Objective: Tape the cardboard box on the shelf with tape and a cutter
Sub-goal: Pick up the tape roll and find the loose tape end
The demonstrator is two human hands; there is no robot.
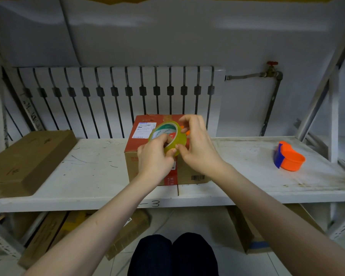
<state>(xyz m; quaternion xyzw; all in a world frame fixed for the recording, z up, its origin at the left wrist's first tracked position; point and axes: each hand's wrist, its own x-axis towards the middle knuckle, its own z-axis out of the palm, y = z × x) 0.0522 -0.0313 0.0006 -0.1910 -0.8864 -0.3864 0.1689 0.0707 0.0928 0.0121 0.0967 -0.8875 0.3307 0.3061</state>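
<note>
White shelf [92, 162], radiator behind | cardboard box [147, 172] sitting mid-shelf, no new tape showing | my left hand [154, 156] and right hand [197, 148] both gripping tape roll [168, 139] above it, probably hunting the end | orange cutter [289, 158] lying well right, untouched.

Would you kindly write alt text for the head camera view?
Both hands, left and right, hold a yellowish tape roll over a cardboard box on a white shelf. An orange cutter lies to the right.
</note>
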